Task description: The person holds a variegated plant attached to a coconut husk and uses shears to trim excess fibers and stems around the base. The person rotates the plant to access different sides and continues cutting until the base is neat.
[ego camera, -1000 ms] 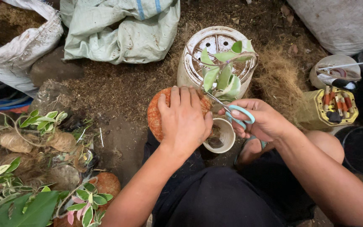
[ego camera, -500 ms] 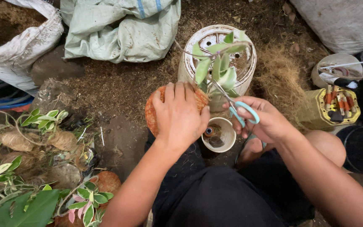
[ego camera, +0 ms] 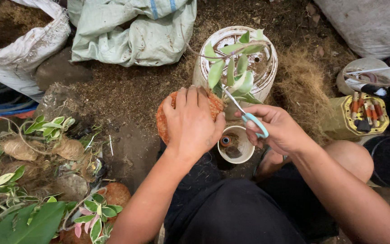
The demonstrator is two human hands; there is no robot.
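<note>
Spreading its fingers wide, the left hand is pressing down on top of an orange fibre ball sitting on the husk-strewn ground, and the stem and pale green leaves of a small plant are rising from the ball's far side in front of an upturned white bucket. Just right of it, the right hand is gripping teal-handled scissors, fingers through the loops, blades pointing at the plant's base above a small white cup; I cannot tell whether the blades are parted.
</note>
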